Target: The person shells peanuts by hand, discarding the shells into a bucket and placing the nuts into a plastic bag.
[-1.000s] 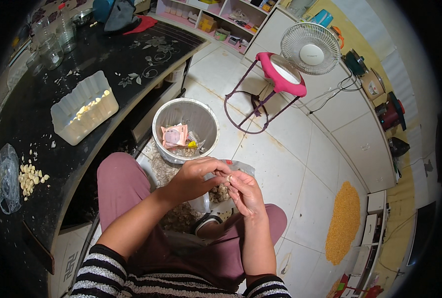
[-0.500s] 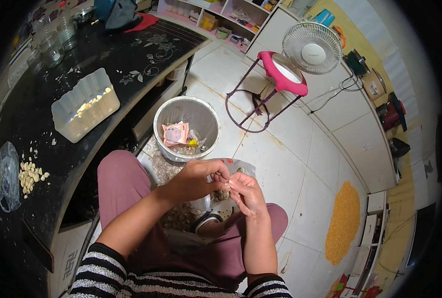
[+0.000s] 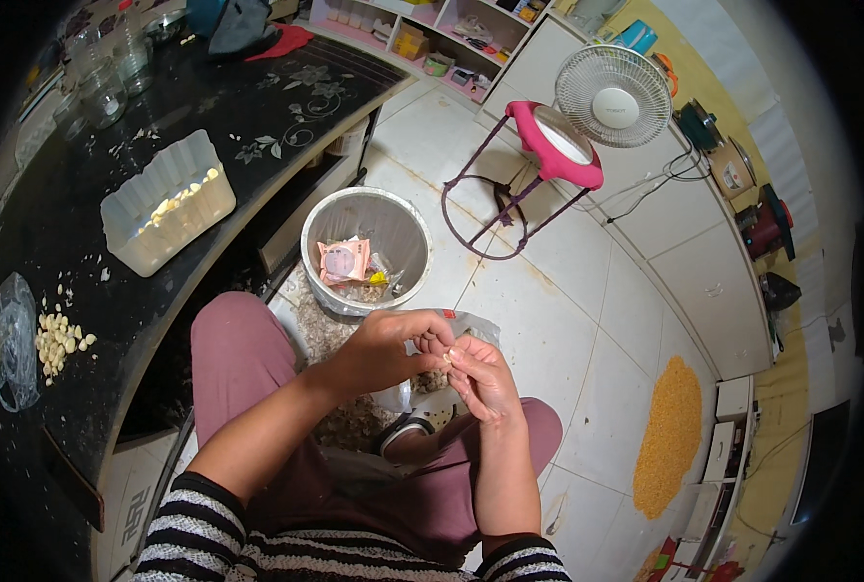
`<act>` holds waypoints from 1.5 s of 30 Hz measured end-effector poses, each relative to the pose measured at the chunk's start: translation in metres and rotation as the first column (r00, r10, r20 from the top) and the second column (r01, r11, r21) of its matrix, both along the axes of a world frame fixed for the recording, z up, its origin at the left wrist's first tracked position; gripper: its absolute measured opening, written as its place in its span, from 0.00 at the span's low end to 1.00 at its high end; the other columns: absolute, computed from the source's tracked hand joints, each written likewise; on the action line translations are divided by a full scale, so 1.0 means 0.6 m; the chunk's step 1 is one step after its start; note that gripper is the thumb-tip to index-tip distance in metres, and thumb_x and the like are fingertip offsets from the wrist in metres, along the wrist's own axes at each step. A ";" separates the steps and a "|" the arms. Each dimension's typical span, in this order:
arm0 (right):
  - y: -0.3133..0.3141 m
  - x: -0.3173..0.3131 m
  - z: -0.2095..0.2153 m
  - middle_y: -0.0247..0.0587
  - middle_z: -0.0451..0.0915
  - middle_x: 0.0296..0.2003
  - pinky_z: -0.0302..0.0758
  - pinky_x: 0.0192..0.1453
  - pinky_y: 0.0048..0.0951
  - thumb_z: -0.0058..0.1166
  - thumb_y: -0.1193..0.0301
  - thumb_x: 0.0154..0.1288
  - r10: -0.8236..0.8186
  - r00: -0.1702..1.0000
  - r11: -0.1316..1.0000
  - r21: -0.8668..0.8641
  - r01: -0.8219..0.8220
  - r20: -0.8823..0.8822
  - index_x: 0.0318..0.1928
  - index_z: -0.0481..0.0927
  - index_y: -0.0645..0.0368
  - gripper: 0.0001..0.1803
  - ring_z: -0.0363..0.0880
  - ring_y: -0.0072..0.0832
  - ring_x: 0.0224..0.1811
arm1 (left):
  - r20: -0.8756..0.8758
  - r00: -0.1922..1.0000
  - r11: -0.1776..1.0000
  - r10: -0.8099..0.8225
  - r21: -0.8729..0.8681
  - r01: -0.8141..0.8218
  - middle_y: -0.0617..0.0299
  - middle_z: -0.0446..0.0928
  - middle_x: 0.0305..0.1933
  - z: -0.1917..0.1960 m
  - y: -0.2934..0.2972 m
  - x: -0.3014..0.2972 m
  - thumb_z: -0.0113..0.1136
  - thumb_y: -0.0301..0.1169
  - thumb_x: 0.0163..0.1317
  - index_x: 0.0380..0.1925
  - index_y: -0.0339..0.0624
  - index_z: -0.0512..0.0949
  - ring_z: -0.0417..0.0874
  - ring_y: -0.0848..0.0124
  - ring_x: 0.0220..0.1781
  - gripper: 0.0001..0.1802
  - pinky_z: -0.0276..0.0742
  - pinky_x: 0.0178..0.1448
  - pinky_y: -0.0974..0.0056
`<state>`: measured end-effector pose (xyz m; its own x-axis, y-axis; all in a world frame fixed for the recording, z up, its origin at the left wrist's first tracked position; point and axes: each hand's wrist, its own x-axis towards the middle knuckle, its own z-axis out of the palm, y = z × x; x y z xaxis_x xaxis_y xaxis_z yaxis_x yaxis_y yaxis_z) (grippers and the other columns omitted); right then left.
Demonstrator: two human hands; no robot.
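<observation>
Above my lap, my left hand [image 3: 390,342] and my right hand [image 3: 484,376] meet with their fingertips pinched around a small pale garlic clove [image 3: 447,358]. Both hands are closed on it, and the fingers partly hide it. Beneath them lies a clear plastic bag [image 3: 478,328] with whitish garlic in it, largely covered by my hands. On the dark table to the left is a heap of peeled garlic cloves [image 3: 60,341]. Farther along the table, a translucent plastic container [image 3: 181,240] holds more peeled cloves.
A grey bin [image 3: 405,238] with wrappers in it stands ahead of my knees, with garlic skins [image 3: 327,330] strewn beside it. Beyond are a pink-topped stool [image 3: 587,173] and a fan [image 3: 614,102]. Yellow grains [image 3: 669,436] lie on the floor at right. A crumpled plastic bag [image 3: 13,344] rests on the table.
Only a slight shift of the fingers around the clove shows. The cloves on the table and the bin have stayed in place.
</observation>
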<state>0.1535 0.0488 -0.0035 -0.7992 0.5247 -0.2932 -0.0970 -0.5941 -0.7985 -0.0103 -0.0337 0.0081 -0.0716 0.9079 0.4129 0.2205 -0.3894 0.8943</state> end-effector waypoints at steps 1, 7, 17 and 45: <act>0.001 0.001 -0.002 0.33 0.76 0.25 0.58 0.19 0.10 0.50 0.73 0.59 0.003 1.000 1.000 0.006 -0.003 -0.001 0.32 0.75 0.62 0.05 0.64 0.09 0.19 | 0.006 1.000 1.000 0.003 -0.006 -0.003 0.63 0.76 0.27 0.000 0.000 0.000 0.65 0.23 0.44 0.32 0.38 0.74 0.78 0.76 0.29 0.13 0.74 0.35 0.72; -0.002 -0.003 0.002 0.34 0.76 0.25 0.58 0.19 0.10 0.50 0.73 0.58 -0.047 0.998 0.998 0.033 0.045 0.044 0.33 0.76 0.62 0.05 0.65 0.10 0.19 | 0.031 0.998 0.998 0.063 0.009 -0.064 0.62 0.76 0.27 -0.005 0.002 0.006 0.63 0.22 0.45 0.32 0.36 0.74 0.77 0.77 0.29 0.12 0.74 0.35 0.72; -0.006 -0.006 0.007 0.37 0.77 0.27 0.59 0.20 0.11 0.50 0.75 0.58 -0.135 0.991 0.989 0.069 0.133 0.018 0.38 0.76 0.64 0.08 0.65 0.10 0.19 | 0.138 0.988 0.991 0.071 -0.126 -0.054 0.62 0.75 0.27 -0.002 0.003 0.006 0.59 0.26 0.50 0.32 0.34 0.72 0.75 0.78 0.30 0.10 0.72 0.36 0.73; -0.026 -0.027 0.003 0.19 0.68 0.19 0.54 0.20 0.10 0.56 0.78 0.54 -0.451 0.890 0.651 0.706 0.279 0.065 0.37 0.78 0.63 0.08 0.57 0.06 0.18 | 0.653 0.747 0.948 0.126 -0.300 0.102 0.61 0.76 0.32 -0.040 0.018 0.021 0.56 0.23 0.54 0.33 0.30 0.74 0.75 0.80 0.34 0.07 0.72 0.39 0.76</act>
